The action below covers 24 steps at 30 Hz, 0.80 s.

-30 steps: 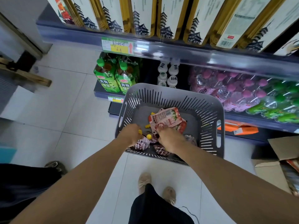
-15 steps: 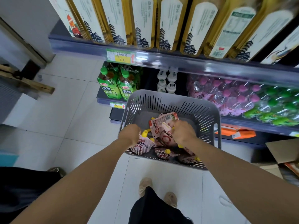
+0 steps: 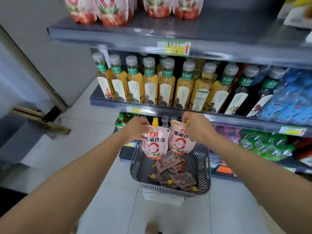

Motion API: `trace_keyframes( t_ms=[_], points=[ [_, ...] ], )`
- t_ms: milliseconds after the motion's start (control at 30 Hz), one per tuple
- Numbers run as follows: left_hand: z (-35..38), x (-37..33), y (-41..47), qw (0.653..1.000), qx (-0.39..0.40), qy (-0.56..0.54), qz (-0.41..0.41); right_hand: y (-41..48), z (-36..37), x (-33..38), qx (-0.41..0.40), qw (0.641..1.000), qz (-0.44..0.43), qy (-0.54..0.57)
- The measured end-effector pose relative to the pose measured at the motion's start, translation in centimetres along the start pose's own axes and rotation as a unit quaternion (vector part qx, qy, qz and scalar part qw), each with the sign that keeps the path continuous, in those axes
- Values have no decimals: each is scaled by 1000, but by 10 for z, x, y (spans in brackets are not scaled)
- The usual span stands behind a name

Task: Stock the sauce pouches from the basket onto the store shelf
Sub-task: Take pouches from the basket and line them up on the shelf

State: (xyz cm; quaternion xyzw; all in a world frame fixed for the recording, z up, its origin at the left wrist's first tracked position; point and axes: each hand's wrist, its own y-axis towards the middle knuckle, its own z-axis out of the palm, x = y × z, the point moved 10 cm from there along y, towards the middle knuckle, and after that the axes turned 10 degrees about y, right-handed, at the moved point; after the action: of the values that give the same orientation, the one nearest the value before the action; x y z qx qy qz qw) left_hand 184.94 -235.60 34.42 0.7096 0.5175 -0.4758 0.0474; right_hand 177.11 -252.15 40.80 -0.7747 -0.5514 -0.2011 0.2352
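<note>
My left hand (image 3: 135, 128) grips the upper left corner of a pink sauce pouch (image 3: 155, 143) with a yellow cap, held upright above the basket. Beside it, my right hand (image 3: 196, 127) holds a second pink sauce pouch (image 3: 179, 141) by its top, its cap mostly hidden under my fingers. Both pouches hang side by side over the grey slatted basket (image 3: 205, 168) on the floor, where several more pouches (image 3: 173, 173) lie flat. High up, the top shelf (image 3: 135, 33) carries a row of the same pouches (image 3: 111, 12) standing on the left, with bare grey shelf to their right.
A row of amber tea bottles (image 3: 166, 83) fills the shelf below the pouch shelf. Green and pink bottles (image 3: 263, 144) sit on lower shelves at right. A price label (image 3: 173, 47) hangs on the top shelf's edge. Wall and a wooden block (image 3: 40, 118) are at left.
Both hands rose out of the basket, each lifting a pouch. My head tilted up, so the upper shelves with the tea bottles and stocked pouches came into view.
</note>
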Motion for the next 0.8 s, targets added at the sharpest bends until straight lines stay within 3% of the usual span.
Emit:
trace_keyframes(
  t_ms=[200,400,800],
  points=[
    [-43,-96,-46,996,-28,-6,83,-29,-108,64,-100,994,-45,-6],
    [-105,-192,-102,979,-86,-48,181,-62,-219,128,-239,963,-125,6],
    [-237,-298,-119,925,-255,-71,274,-28,-313,196,-363,914,-176,31]
  ],
)
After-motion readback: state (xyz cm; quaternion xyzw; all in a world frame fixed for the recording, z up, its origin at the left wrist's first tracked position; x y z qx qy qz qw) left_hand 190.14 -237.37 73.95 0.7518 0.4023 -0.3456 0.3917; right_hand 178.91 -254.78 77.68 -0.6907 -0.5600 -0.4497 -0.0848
